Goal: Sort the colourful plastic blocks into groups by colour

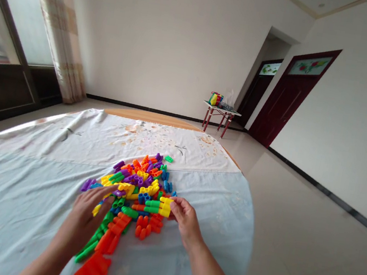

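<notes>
The right hand (pixel 182 215) was clamped on a yellow block (pixel 165 206), green block (pixel 152 206) attached. The left hand (pixel 91 206) lay over the pile (pixel 142 179), its hold unclear. Pale cloth (pixel 207 206) spread between pile and the worktop's right edge.

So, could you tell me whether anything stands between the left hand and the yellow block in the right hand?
Green blocks and blue blocks lie between the left hand and the yellow block; nothing visible stands above them.
</notes>
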`<state>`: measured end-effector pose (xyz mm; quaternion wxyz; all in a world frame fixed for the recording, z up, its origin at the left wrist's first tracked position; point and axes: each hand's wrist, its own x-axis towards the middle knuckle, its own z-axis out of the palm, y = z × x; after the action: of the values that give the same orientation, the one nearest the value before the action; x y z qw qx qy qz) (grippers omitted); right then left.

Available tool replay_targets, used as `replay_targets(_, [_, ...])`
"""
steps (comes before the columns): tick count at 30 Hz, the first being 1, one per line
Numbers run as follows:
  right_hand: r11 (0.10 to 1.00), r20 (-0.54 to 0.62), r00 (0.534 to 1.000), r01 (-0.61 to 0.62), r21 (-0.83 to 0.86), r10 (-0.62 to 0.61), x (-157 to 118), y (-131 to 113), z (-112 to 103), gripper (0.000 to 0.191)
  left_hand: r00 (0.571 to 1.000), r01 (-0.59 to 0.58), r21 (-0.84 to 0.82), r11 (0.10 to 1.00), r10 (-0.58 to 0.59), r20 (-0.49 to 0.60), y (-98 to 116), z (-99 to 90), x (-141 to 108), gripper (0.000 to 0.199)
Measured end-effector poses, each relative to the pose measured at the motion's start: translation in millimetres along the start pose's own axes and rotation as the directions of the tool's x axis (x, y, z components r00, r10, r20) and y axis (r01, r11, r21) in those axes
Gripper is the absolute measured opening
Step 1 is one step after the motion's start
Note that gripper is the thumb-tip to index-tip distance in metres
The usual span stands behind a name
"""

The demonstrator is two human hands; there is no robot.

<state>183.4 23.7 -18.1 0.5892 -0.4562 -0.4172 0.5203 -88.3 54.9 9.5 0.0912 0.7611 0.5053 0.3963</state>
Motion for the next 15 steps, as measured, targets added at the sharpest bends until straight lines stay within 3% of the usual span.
replay_targets(3, [0.999,0.101,0.995,-0.028,0.034,0.024,-5.6,4.3,8.8,0.038,0.963,-0.191,0.041,0.981,0.179,0.203,28.2,16.9,0.9,0.039])
replay_targets(7, [1.000,0.162,0.987,-0.008,0.004,0.008,-8.7,7.2,10.6,0.035,0.932,-0.228,0.079,0.971,0.194,0.305,30.5,36.6,-5.0,0.039])
replay_targets(11, [0.994,-0.041,0.999,0.021,-0.111,-0.026,2.2,10.0,-7.2,0.038,0.943,-0.196,0.112,0.974,0.157,0.292,14.9,39.4,-9.5,0.039])
replay_targets(15, [0.922,-0.241,0.959,0.049,-0.383,-0.151,13.3,12.2,-35.9,0.031,0.972,-0.157,0.105,0.982,0.135,0.192,6.9,28.2,-6.7,0.036])
